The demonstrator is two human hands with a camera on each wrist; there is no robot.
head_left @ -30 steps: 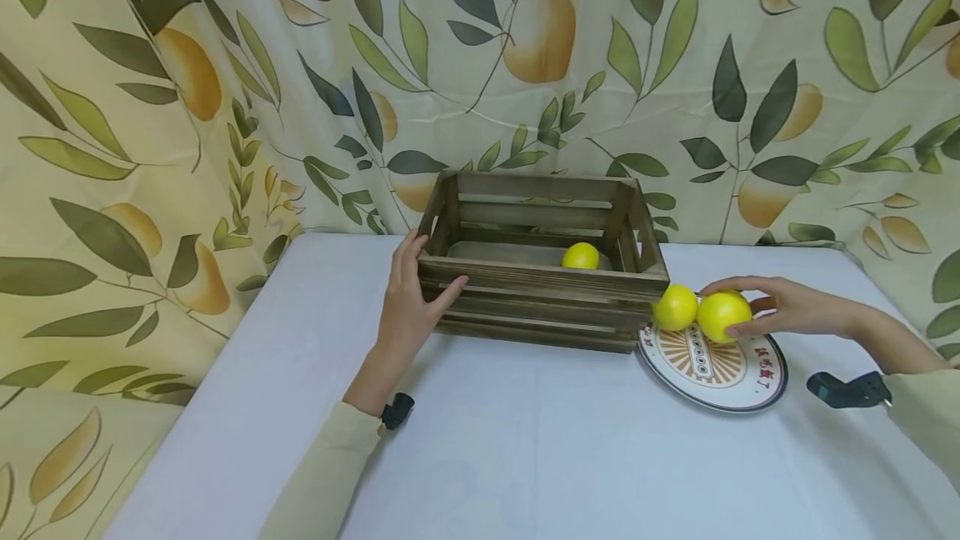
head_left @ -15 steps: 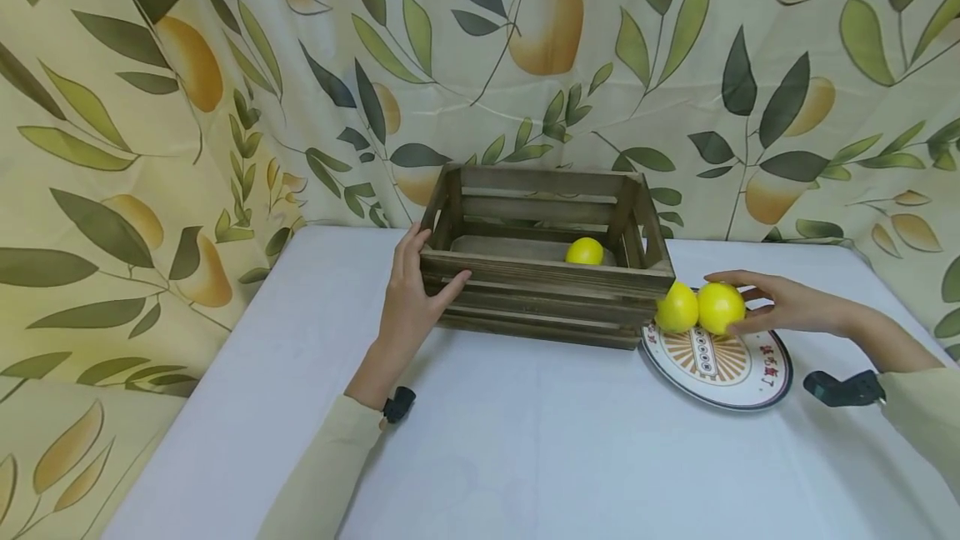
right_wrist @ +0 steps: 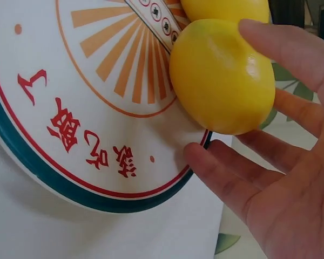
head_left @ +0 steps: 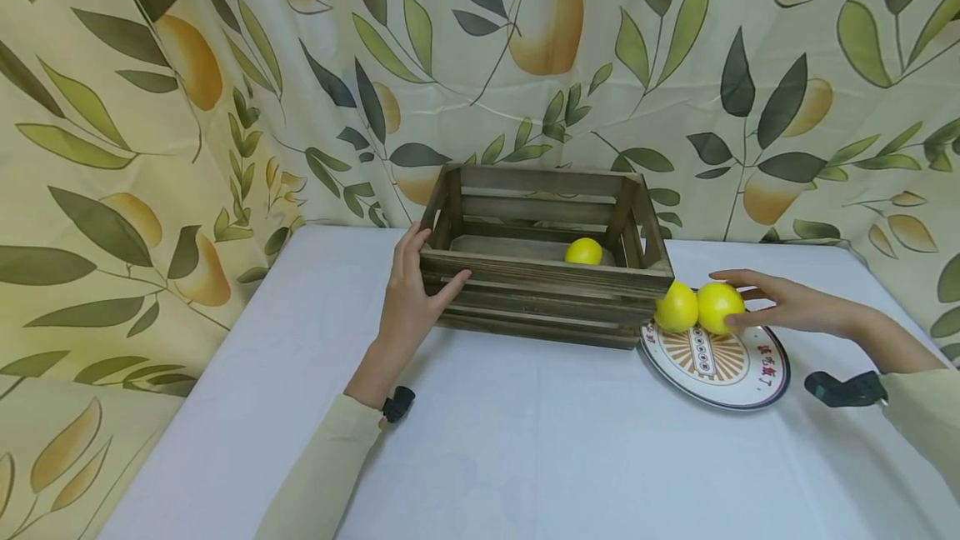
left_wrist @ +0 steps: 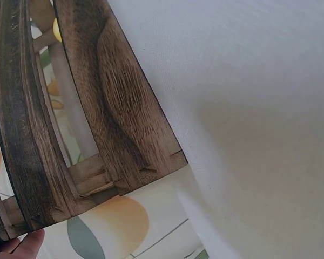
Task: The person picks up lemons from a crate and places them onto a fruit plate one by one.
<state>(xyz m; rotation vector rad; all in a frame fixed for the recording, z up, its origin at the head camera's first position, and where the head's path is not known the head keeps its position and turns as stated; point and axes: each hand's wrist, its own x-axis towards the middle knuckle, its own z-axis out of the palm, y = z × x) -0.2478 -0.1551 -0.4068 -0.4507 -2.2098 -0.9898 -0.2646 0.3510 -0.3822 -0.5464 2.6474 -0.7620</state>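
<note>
My left hand (head_left: 408, 294) holds the front left corner of a dark wooden crate (head_left: 547, 282), fingers along its left end and thumb on its front. In the left wrist view, only a bit of that hand shows under the slats. At the right, a lemon (head_left: 720, 307) rests on a round patterned plate (head_left: 750, 390), against another lemon (head_left: 677, 307). Beside the nearer lemon is my right hand (head_left: 795, 305), its fingers loosely spread around it. One fingertip overlaps the lemon in the right wrist view; other fingers stand apart from it. A yellow lemon (head_left: 583, 252) lies inside the crate.
A white cloth (head_left: 540, 432) covers the table. Behind it hangs a curtain (head_left: 480, 65) printed with fruit and leaves, close to the crate's back. The plate's left edge lies right by the crate's front right corner.
The right hand's fingers have loosened from around the nearer lemon, which has shifted slightly left against the other one. The left hand keeps its place on the crate. The view has shifted slightly.
</note>
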